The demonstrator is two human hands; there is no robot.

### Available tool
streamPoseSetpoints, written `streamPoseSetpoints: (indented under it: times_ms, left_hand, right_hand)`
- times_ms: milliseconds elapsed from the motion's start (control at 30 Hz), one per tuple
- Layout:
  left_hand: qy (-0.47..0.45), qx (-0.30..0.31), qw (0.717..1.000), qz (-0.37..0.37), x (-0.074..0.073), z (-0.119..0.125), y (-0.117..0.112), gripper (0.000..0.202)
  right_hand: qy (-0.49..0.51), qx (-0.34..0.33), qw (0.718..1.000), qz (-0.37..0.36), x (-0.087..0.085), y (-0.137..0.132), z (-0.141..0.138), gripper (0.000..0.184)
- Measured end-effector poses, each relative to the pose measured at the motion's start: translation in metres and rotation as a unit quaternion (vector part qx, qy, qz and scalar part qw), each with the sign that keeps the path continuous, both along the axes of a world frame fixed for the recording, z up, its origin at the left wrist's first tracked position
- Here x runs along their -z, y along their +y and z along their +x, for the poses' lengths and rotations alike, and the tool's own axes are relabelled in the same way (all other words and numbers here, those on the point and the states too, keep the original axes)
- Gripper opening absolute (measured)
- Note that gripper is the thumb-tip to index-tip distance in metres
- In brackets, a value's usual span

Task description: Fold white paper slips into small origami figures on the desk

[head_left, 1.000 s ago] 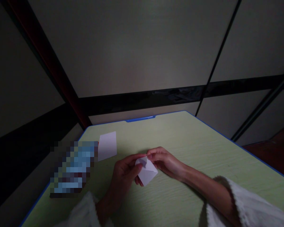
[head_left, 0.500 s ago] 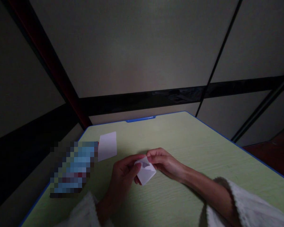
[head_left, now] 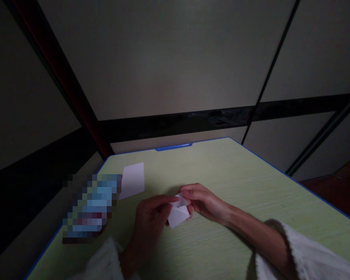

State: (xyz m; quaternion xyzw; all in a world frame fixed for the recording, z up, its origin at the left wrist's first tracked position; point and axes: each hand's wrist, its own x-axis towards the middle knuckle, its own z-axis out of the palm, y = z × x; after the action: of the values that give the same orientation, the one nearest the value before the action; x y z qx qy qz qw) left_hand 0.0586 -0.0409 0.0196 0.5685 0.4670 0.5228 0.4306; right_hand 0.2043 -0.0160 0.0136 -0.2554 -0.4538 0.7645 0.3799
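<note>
A small folded piece of white paper is held between both hands just above the pale green table. My left hand pinches its left side with thumb and fingers closed. From the right, my right hand grips the paper's upper corner with its fingertips. Both wrists come out of white fuzzy sleeves at the bottom of the view.
A flat white paper square lies on the table to the upper left of my hands. A blurred blue object sits by the table's left edge. The table has a blue rim, and dark-framed wall panels stand behind it.
The paper has been pressed smaller and lower between my fingers. My left hand shifted slightly left and down; my right hand has barely moved.
</note>
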Motion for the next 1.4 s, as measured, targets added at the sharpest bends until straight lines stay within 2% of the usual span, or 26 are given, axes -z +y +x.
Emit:
streamPoseSetpoints:
  times_ms: [67, 200, 533, 667, 767, 900, 1100, 1400]
  left_hand:
    - [0.0, -0.015, 1.0, 0.002, 0.001, -0.001, 0.0, 0.015]
    - [-0.014, -0.029, 0.999, -0.016, 0.003, 0.0, 0.002, 0.014]
    - [-0.072, 0.041, 0.995, -0.058, 0.006, 0.002, 0.008, 0.027]
    - [-0.118, 0.066, 0.985, -0.106, 0.008, 0.001, 0.011, 0.021]
    - [-0.074, 0.067, 0.986, -0.132, 0.008, 0.003, 0.012, 0.019]
    - [-0.01, 0.064, 0.992, -0.104, 0.007, 0.007, 0.012, 0.02]
    - [0.007, 0.033, 0.996, -0.085, 0.006, 0.005, 0.011, 0.019]
    - [0.007, 0.01, 0.999, -0.051, 0.004, 0.004, 0.008, 0.024]
  right_hand:
    - [-0.019, -0.001, 1.0, 0.007, -0.001, -0.001, 0.0, 0.007]
    - [-0.041, 0.013, 0.999, 0.017, -0.002, 0.0, -0.001, 0.008]
    - [-0.122, 0.05, 0.988, 0.085, 0.0, 0.0, -0.004, 0.024]
    - [-0.145, 0.072, 0.981, 0.105, -0.001, 0.0, -0.005, 0.027]
    - [-0.157, 0.068, 0.977, 0.124, -0.001, 0.0, -0.006, 0.026]
    - [-0.152, 0.065, 0.977, 0.131, -0.001, -0.001, -0.006, 0.027]
    - [-0.179, 0.023, 0.974, 0.14, -0.001, -0.003, -0.005, 0.02]
    - [-0.155, 0.036, 0.983, 0.096, 0.0, -0.003, -0.006, 0.027]
